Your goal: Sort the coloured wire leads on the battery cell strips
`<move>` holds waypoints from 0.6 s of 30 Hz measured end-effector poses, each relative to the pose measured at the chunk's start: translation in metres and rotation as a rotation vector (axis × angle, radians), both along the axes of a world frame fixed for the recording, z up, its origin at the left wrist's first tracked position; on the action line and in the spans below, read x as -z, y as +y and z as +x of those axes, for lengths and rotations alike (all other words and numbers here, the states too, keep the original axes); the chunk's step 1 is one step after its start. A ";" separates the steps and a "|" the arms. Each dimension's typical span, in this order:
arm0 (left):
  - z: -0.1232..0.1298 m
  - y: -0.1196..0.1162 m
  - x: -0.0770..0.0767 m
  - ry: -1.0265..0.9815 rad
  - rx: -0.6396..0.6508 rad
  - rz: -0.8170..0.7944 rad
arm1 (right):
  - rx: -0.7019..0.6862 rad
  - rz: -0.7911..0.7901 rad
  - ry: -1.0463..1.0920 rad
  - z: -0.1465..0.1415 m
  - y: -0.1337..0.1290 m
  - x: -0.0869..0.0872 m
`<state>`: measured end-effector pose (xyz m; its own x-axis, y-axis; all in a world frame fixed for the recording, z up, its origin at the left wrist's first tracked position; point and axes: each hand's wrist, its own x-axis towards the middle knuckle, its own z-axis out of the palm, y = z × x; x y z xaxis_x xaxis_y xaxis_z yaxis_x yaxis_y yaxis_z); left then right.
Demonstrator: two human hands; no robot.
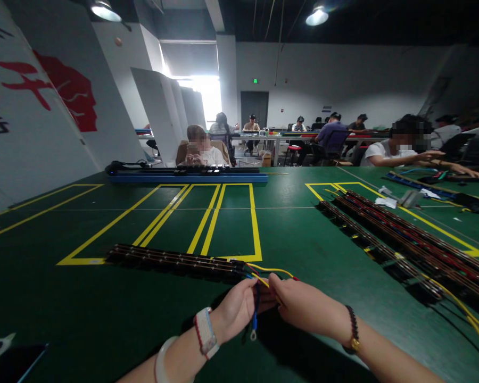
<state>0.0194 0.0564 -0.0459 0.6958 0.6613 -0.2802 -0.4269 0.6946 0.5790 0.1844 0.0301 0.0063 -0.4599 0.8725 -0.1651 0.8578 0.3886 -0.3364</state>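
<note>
A long dark strip assembly (175, 261) with copper-coloured lines along it lies on the green table, wires coming from its right end. Close to that end, my left hand (237, 306) is closed, thumb and fingers pinching the wires. My right hand (309, 303) is closed round a yellow wire (261, 280), its fingertips partly hidden and touching my left fingers. A dark blue wire (257, 303) hangs down between the hands, ending in a ring terminal (253, 335) with a blue sleeve. Another yellow wire (271, 268) with a red end runs behind my right hand.
Several similar strips (415, 244) with red and yellow wires lie on the right. Yellow tape (256, 229) marks frames on the table (151, 324). A blue rail (191, 179) lies at the far edge. A co-worker (391, 151) reaches over parts at the right; another person (207, 154) sits opposite.
</note>
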 end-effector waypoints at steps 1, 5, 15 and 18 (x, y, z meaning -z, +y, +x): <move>0.000 0.000 0.001 -0.005 0.001 -0.004 | 0.030 0.013 0.005 0.002 0.002 -0.003; 0.000 0.000 0.004 0.044 -0.055 0.004 | 0.206 0.143 0.188 0.010 0.010 -0.025; -0.001 -0.002 0.015 0.006 -0.117 0.088 | -0.055 0.354 0.521 -0.070 0.066 -0.032; -0.002 -0.004 0.009 -0.004 -0.091 0.134 | -0.153 0.382 0.362 -0.102 0.084 -0.022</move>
